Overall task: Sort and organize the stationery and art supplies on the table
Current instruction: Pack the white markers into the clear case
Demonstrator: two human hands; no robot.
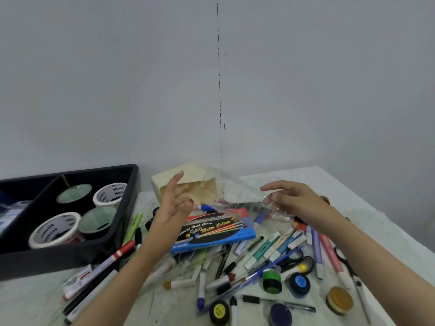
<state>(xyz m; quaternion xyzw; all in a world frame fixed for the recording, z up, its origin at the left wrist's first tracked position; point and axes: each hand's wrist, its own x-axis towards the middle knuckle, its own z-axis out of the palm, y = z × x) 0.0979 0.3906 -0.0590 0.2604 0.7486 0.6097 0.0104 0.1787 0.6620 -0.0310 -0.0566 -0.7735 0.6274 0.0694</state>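
Viewing: through the head camera I look down on a table [376, 220] heaped with stationery, with a plain wall behind it.
Left hand [174, 205]: centre of frame, up off the table. Fingers straight and spread apart, holding nothing. It sits just left of the bag [235, 191]; I cannot tell whether they touch.
Right hand [294, 198]: right of centre, level with the left. Thumb and fingers pinch the bag's crumpled right edge.
Bag: clear plastic, up between the two hands above the heap. I cannot make out any contents.
Paint box [211, 231]: blue, lid reads "Water Colour", lying flat on the heap below the hands.
Pens [235, 262]: markers, highlighters and pens crossed over one another, lower centre to right.
Paint pots [271, 280]: small round pots in green, blue, yellow and purple, lower right, near each other.
Scissors [357, 284]: right edge, lying flat beside pink and lilac highlighters.
Tray [47, 262]: black, left of frame. Its near compartment holds tape rolls [55, 229].
Cream box [188, 175]: behind the hands by the wall, partly behind the bag.
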